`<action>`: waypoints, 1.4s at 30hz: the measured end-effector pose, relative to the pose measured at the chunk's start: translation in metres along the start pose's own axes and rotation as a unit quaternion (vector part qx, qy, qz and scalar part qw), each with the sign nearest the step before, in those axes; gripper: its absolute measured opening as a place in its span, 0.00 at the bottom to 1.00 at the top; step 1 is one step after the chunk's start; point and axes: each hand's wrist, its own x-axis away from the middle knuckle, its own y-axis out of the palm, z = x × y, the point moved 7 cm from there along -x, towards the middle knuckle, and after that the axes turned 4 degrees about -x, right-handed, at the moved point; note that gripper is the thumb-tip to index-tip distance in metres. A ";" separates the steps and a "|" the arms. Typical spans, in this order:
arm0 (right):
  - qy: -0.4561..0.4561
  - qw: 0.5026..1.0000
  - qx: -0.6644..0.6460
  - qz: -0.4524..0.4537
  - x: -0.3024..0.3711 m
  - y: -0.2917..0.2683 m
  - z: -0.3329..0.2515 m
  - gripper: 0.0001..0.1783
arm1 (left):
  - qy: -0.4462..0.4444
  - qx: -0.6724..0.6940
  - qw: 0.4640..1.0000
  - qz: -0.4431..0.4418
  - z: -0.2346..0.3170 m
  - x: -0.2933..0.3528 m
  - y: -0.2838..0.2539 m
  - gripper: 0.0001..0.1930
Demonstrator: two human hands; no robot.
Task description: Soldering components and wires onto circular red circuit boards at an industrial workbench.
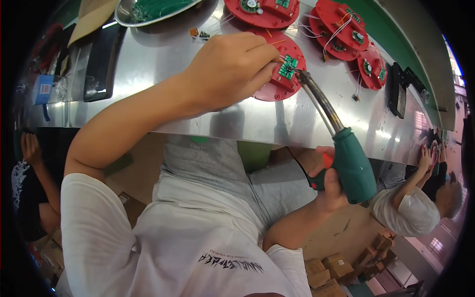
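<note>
Red showed under the person's left hand [235, 64]: a round disc [296, 48] lay flat on the metal table [153, 59], with a small green board [288, 67] on its raised middle. The left hand's fingers were bunched together at the board's near-left edge (I could not tell whether they pinched a thin wire or nothing). The right hand [330, 188] was wrapped around the handle of a green soldering gun [354, 166], whose tip sat at the board's right side, touching or just beside it.

The work looked under way at this one board, which was in its place on the disc. How many joints were finished, and how many were left, was too small to tell. An orange wire stood out loose from the disc's upper part.

Another red disc [269, 19] with parts on it lay just beyond, close against the first. To the right were a pile of discs [325, 11] trailing white wires and a separate disc [377, 62]; whether those were finished was unclear. A metal dish [121, 23], a black tray [101, 64] and a small wired piece [202, 34] lay to the left. The left hand itself hid part of the disc, and the neighbouring disc crowded its far edge.
</note>
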 end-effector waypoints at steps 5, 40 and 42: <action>0.026 0.999 -0.015 -0.034 -0.009 -0.009 -0.002 0.31 | 0.013 -0.007 1.000 0.000 0.000 0.001 0.003 0.06; 0.013 0.999 -0.003 -0.040 -0.026 -0.001 -0.004 0.30 | -0.012 -0.009 1.000 -0.010 -0.009 -0.002 0.007 0.08; 0.013 0.999 -0.002 -0.035 -0.027 -0.001 -0.005 0.31 | 0.362 -0.180 0.882 0.240 0.013 0.005 0.002 0.05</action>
